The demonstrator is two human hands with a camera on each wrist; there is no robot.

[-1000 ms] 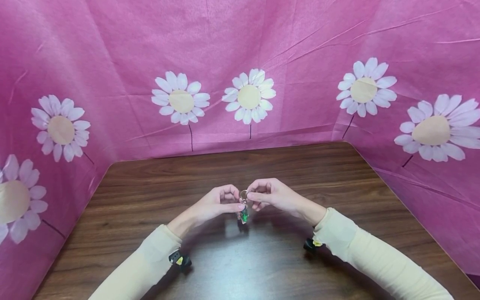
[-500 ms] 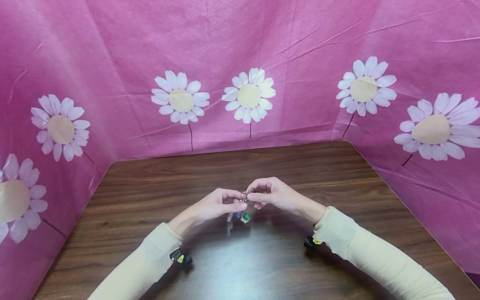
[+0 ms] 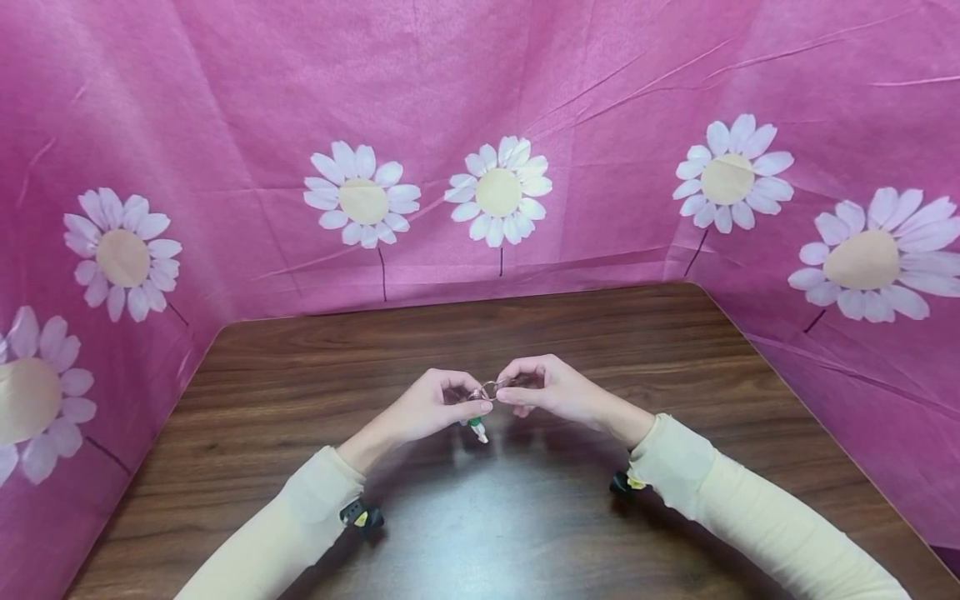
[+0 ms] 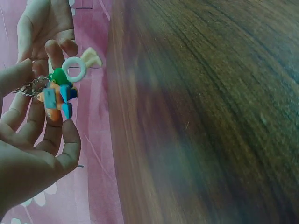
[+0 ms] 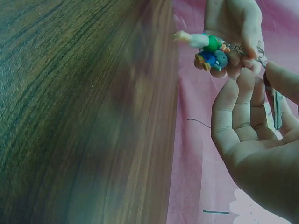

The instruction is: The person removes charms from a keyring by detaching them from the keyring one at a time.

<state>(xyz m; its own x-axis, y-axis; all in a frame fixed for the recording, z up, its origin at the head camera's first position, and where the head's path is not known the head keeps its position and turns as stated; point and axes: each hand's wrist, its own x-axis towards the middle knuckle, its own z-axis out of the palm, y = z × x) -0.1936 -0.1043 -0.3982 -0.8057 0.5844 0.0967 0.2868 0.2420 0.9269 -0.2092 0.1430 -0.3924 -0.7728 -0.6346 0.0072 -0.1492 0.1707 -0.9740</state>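
Both hands meet above the table, holding a keychain with small toy charms. My left hand [image 3: 438, 406] pinches the charm end between thumb and fingers. From it hang an orange and blue figure [image 4: 55, 99] and a green, white and cream charm [image 5: 201, 41], joined by a silver chain [image 4: 33, 87]. My right hand [image 3: 546, 390] grips a metal key [image 5: 277, 111] by its head, the blade lying along the fingers. Between the two sets of fingertips a metal split ring [image 3: 491, 383] shows, partly hidden by the thumbs.
A dark wood table [image 3: 600, 333] lies beneath the hands. Pink cloth [image 3: 600, 67] printed with white daisies [image 3: 498, 192] surrounds its back and sides. A small black camera device sits on each wrist, the left one [image 3: 362, 515] and the right one [image 3: 626, 483].
The charms have swung and turned under my left hand, which shifted slightly left after reaching toward the ring. The split ring now lies more sideways between the hands. My right hand stays almost still.
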